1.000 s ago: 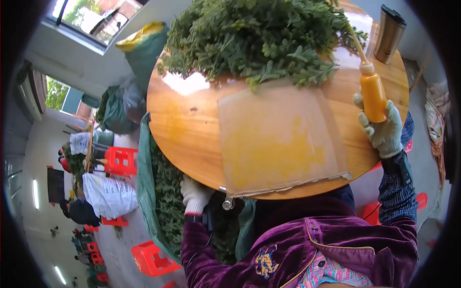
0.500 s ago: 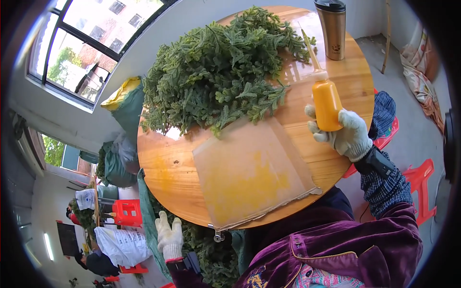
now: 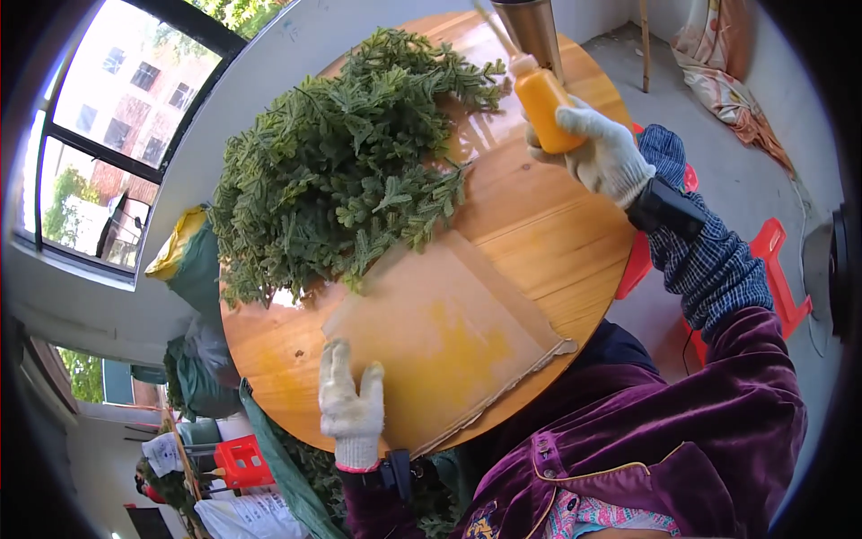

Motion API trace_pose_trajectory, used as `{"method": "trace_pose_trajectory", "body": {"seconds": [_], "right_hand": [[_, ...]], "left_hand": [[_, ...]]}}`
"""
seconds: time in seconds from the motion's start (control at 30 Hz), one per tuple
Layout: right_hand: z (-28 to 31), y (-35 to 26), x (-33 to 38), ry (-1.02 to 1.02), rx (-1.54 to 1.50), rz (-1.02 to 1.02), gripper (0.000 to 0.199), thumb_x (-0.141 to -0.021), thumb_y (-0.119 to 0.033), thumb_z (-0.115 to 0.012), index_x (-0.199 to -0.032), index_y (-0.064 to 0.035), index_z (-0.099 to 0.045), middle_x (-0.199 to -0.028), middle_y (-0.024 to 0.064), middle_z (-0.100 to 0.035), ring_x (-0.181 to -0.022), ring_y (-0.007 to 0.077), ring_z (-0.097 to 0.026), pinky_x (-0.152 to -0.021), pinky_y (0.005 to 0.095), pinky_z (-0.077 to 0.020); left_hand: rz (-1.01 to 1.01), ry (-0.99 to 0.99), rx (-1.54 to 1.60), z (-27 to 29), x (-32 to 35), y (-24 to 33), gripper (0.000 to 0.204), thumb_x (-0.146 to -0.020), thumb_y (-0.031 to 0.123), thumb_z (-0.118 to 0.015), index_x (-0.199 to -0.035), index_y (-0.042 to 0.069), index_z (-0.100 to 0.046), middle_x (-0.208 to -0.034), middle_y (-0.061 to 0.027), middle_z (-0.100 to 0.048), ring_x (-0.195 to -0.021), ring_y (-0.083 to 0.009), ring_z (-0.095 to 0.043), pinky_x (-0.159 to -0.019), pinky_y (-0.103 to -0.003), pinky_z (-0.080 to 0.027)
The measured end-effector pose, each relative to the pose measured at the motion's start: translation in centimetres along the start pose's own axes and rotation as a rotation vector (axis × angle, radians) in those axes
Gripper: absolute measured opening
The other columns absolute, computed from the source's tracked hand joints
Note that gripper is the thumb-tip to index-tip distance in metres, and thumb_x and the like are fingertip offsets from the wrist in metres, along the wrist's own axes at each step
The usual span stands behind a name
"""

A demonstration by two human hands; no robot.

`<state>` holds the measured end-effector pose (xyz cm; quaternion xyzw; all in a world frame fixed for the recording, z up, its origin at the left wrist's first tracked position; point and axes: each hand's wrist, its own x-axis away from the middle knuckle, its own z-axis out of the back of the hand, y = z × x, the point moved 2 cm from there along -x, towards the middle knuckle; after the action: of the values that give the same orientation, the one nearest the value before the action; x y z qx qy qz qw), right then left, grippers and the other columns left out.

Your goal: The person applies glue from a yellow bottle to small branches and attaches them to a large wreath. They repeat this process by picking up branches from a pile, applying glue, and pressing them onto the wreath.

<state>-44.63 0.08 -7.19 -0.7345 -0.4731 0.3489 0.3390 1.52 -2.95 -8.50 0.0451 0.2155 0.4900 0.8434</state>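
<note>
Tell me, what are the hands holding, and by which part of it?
The right hand holds the orange bottle by its lower body, near the base. The left hand is open and holds nothing.

bright window (image 3: pixel 126 130), tabletop (image 3: pixel 548 211) glare — dark, curved edges

An orange squeeze bottle (image 3: pixel 549 110) with a long pale spout (image 3: pixel 499 32) is being held aslant, spout up and leftward, above the wooden worktop (image 3: pixel 561 216), where a yellow-stained brown cardboard sheet (image 3: pixel 449 337), ragged along its near edge, is lying flat
</note>
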Motion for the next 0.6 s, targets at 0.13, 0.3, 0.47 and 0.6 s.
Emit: {"method": "trace_pose_trajectory", "body": {"seconds": [0.13,0.3,0.47,0.6], "right_hand": [[-3.5,0.2,1.6,-0.06,0.045,-0.066,0.08,-0.081,-0.03,-0.078,-0.147,0.0003,-0.044,-0.125,0.0099,-0.06,-0.107,0.0187,-0.063,-0.095,0.0343,-0.0514],[-10.9,3.7,3.8,-0.403,0.345,0.016,0.074,-0.083,-0.026,-0.083,-0.144,-0.0017,-0.05,-0.129,0.0099,-0.063,-0.114,0.0193,-0.063,-0.1,0.0338,-0.051],[-17.6,5.0,5.2,-0.659,0.597,0.22,0.067,-0.081,-0.024,-0.083,-0.14,-0.0032,-0.056,-0.13,0.0179,-0.063,-0.118,0.0295,-0.063,-0.101,0.0391,-0.0508],[-19.0,4.3,1.4,-0.833,0.731,0.858,0.059,-0.079,-0.025,-0.085,-0.131,-0.0037,-0.063,-0.128,0.0224,-0.064,-0.116,0.0352,-0.064,-0.098,0.0401,-0.053]], "left_hand": [[-0.024,0.005,0.575,-0.4,-1.4,3.5,0.073,-0.088,0.006,-0.076,-0.152,-0.001,-0.04,-0.156,-0.0188,-0.043,-0.139,-0.0308,-0.049,-0.111,-0.042,-0.046],[0.046,-0.11,1.052,-0.1,-4.5,9.9,0.081,-0.089,0.005,-0.076,-0.156,0.0,-0.032,-0.155,-0.0171,-0.043,-0.136,-0.0286,-0.05,-0.11,-0.041,-0.046],[0.203,-0.015,1.429,1.4,-3.4,11.1,0.077,-0.095,0.014,-0.068,-0.159,0.002,-0.027,-0.149,-0.016,-0.047,-0.132,-0.0268,-0.052,-0.111,-0.041,-0.044],[0.29,0.106,1.296,2.3,-1.0,6.0,0.075,-0.095,0.012,-0.068,-0.158,0.001,-0.029,-0.145,-0.0146,-0.051,-0.126,-0.0246,-0.055,-0.107,-0.038,-0.047]]}}
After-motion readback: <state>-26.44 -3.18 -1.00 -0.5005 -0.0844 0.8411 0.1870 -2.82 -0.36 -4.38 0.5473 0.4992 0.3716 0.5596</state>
